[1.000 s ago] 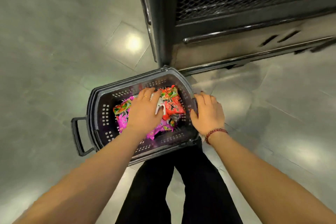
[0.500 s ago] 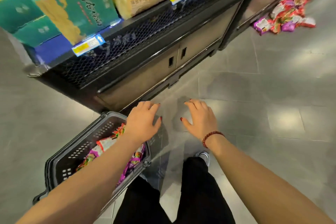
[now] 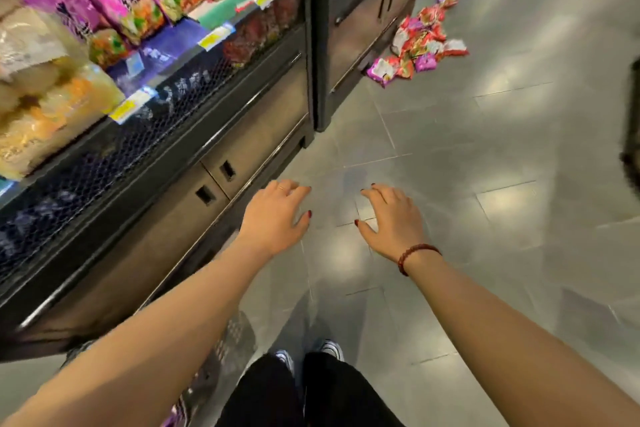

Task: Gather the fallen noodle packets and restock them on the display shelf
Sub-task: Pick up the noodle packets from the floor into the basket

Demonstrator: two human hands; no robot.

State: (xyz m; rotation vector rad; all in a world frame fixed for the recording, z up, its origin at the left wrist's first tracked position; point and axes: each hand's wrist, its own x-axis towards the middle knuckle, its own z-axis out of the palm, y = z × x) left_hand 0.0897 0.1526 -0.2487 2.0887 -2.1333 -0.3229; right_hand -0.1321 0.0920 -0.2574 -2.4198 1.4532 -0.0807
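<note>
The left hand (image 3: 277, 215) and right hand (image 3: 388, 218) hang empty, each grip spread. The fallen noodle packets (image 3: 419, 42) lie on the floor (image 3: 519, 184) well ahead, beside the cabinet (image 3: 360, 21). A careless step could crush them.

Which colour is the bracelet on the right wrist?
Dark red beads; the bracelet shows clearly in the head view.
</note>
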